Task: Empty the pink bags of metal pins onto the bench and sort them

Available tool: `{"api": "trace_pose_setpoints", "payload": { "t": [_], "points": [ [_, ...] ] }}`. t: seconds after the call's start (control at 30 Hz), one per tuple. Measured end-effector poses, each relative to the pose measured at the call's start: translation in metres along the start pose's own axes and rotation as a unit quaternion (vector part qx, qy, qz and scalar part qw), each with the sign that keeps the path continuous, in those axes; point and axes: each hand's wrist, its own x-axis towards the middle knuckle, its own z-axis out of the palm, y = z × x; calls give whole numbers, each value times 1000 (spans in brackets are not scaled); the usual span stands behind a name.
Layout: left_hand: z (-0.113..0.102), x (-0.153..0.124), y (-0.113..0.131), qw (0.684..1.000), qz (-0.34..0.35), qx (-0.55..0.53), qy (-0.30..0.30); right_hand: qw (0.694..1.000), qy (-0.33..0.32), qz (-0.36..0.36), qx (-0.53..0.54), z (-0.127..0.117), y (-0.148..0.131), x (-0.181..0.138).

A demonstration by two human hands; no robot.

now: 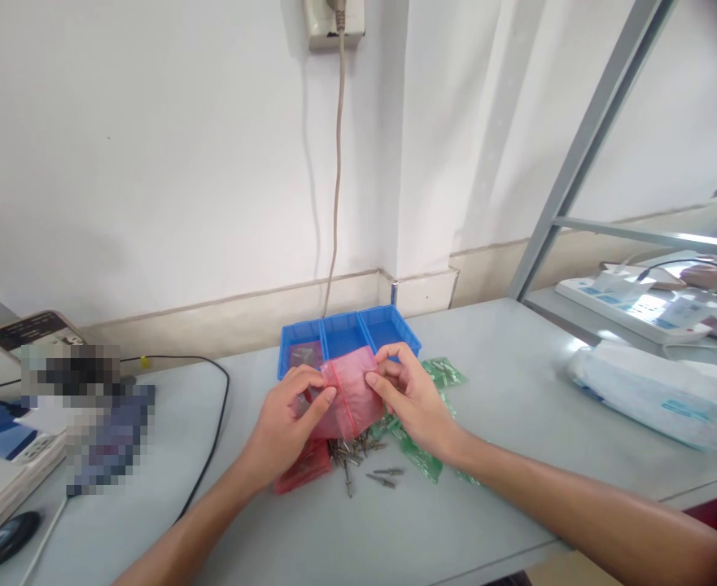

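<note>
A pink zip bag with a red seal line is held up between my two hands. My left hand pinches its left edge near the seal, thumb against fingers. On the bag's right edge my right hand is closed in a pinch. Beneath it lies a loose pile of metal pop rivets, a few of them apart toward the front. A red bag rests on the table under my left hand. Green bags with small pieces inside lie beneath and beyond my right hand.
Three joined blue bins stand behind the hands, the left one holding a bag. A black cable and a mouse lie to the left, a white soft pack to the right. A grey metal frame rises at the right.
</note>
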Motion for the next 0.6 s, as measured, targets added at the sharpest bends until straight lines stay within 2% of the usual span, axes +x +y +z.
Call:
{"api": "trace_pose_setpoints", "payload": {
  "t": [0.17, 0.33, 0.6],
  "points": [
    [-3, 1, 0, 1000, 3, -11, 0, 1000, 5, -16, 13, 1, 0, 0],
    [-3, 1, -2, 1000, 7, -19, -2, 999, -11, -33, -24, 0, -5, -1],
    [-4, 1, 2, 1000, -4, -29, -7, 999, -12, -27, -44, -1, -4, -1]
  ]
}}
